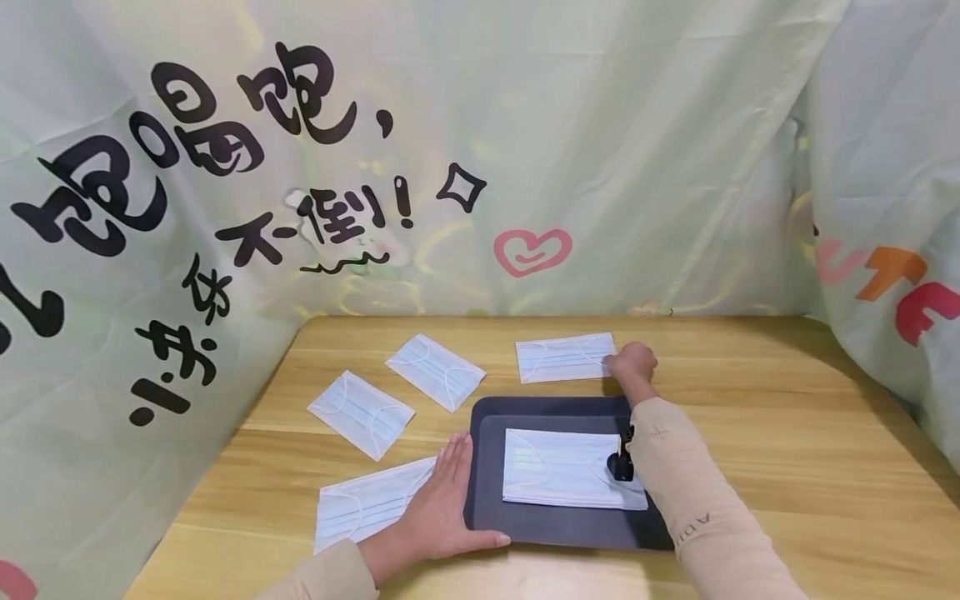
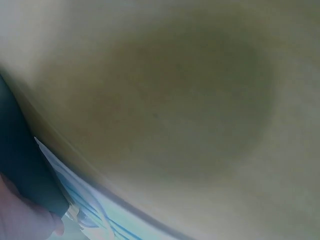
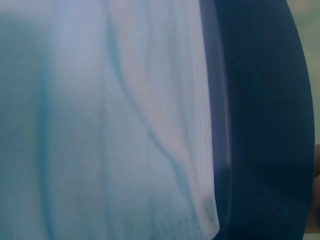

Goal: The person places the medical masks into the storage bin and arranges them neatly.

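- Leftmost, we see one face mask, the slanted mask (image 1: 362, 414), lying on the desk (image 1: 787, 433) apart from the others; by our reading it counts among those left to gather.
- Just nearer to us lies the front mask (image 1: 356, 508), also outside the tray, its right end hidden behind the left hand.
- A little further right and back, we find the upper mask (image 1: 436, 372) flat on the desk, likewise ungathered.
- Our left hand (image 1: 435, 512) rests against the tray's left side, its fingers straight and released, the thumb along the near rim; we judge that it steadies the tray.
- In the middle sits the dark tray (image 1: 489, 475), holding the stack of masks (image 1: 558, 467). The layered edges show several masks, though we cannot count them; we take this stack as the part already done.
- Behind the tray lies the back mask (image 1: 562, 358), flat on the desk and not yet on the stack.
- Furthest right, our right hand (image 1: 632, 367) has its fingers bent, seemingly pinching the back mask by its right end.
- We therefore judge the work well under way, with four masks outside the tray.
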`<action>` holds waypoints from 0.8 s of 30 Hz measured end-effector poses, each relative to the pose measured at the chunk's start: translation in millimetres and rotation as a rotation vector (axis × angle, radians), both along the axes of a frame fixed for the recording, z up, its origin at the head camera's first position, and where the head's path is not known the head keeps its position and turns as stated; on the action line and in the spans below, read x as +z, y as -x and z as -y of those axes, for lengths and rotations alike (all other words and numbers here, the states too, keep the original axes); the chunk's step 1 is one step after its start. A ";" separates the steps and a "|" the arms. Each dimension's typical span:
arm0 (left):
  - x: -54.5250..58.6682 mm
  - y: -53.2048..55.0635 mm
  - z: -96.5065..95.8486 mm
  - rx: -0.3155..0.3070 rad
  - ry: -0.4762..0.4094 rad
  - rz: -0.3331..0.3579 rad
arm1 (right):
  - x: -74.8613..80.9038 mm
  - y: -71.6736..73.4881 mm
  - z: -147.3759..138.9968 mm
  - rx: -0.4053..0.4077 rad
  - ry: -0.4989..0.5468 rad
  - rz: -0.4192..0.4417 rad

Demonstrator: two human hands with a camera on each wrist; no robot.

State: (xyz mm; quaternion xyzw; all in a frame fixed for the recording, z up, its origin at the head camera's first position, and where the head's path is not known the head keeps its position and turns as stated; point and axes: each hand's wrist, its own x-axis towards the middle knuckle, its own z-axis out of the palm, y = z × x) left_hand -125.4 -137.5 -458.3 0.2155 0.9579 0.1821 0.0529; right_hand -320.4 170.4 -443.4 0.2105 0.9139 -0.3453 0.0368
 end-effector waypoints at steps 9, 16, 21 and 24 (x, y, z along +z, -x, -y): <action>-0.4 -0.4 0.9 -0.002 0.001 -0.016 | 9.5 -13.0 10.1 0.005 -0.048 -0.006; -2.9 -0.8 0.4 -0.009 0.003 -0.005 | 4.2 -12.0 6.8 0.007 -0.070 -0.013; -2.6 -0.4 0.1 -0.008 0.007 -0.004 | 3.2 -10.6 5.6 0.016 -0.095 -0.018; -0.9 0.4 0.4 -0.004 0.014 -0.012 | 5.4 -9.7 6.2 0.023 -0.083 -0.016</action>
